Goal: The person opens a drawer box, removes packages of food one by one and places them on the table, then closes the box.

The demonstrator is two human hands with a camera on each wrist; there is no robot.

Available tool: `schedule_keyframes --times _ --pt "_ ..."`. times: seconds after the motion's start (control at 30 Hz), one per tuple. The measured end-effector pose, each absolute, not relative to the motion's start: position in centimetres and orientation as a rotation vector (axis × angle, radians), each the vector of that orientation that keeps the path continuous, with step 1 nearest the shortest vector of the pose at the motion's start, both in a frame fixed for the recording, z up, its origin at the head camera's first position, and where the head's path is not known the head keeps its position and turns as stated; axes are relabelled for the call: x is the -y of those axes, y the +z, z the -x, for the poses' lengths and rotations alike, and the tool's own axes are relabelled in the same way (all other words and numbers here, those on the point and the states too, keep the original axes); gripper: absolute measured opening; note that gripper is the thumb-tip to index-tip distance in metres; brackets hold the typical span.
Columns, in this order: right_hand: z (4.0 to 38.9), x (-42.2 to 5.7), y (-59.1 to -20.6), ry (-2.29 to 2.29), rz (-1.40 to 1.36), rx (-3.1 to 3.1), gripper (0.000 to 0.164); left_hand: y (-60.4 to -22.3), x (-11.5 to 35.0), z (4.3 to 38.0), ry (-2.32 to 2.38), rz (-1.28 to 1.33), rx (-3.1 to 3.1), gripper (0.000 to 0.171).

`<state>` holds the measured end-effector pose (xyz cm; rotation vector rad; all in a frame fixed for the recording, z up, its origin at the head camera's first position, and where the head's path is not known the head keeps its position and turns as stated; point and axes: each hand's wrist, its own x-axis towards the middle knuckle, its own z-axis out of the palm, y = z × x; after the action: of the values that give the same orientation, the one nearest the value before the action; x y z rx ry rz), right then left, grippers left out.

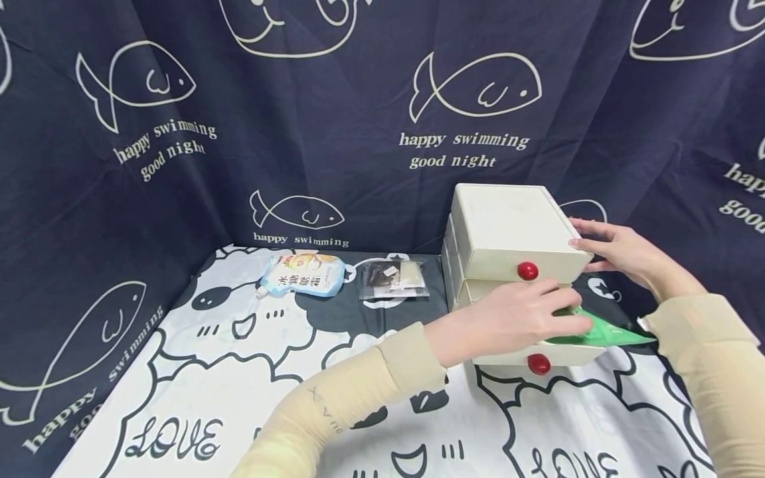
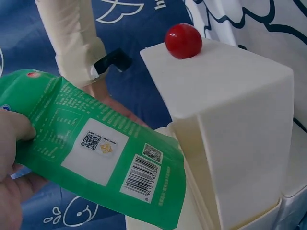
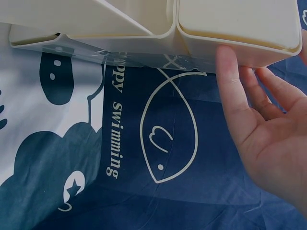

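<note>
A green pouch (image 1: 606, 332) with printed text and a barcode is pinched at one end by my left hand (image 1: 514, 317). In the head view the pouch lies over a pulled-out lower drawer (image 1: 568, 357) with a red knob. Up close in the left wrist view, the pouch (image 2: 53, 134) reaches the opening of the white drawer unit (image 2: 249, 120), with the fingers of my left hand (image 2: 12, 167) at its other end. My right hand (image 1: 627, 255) touches the right side of the drawer unit (image 1: 508, 219) near the top; its fingers are extended along the wall (image 3: 201, 50).
Left of the unit, a clear packet (image 1: 394, 279) with dark and pale contents lies on the patterned cloth (image 1: 269, 411). Further left is a blue-and-white spouted pouch (image 1: 305, 274). A dark blue fish-print curtain (image 1: 358, 133) hangs behind. The top drawer has a red knob (image 1: 528, 271).
</note>
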<state>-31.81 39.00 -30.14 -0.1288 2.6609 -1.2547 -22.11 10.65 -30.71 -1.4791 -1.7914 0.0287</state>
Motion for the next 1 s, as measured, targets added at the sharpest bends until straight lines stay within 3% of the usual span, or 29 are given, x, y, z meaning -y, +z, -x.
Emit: schedule_keyframes --times 0.33,1.0 --pt "31.7 -38.9 -30.2 -1.275 0.129 -2.652 0.079 -29.2 -9.0 21.2 0.041 1.496 1.882 0.043" --pt "31.5 -39.0 -30.8 -1.250 0.147 -2.786 0.076 -28.4 -4.3 21.1 -0.062 1.389 1.764 0.026"
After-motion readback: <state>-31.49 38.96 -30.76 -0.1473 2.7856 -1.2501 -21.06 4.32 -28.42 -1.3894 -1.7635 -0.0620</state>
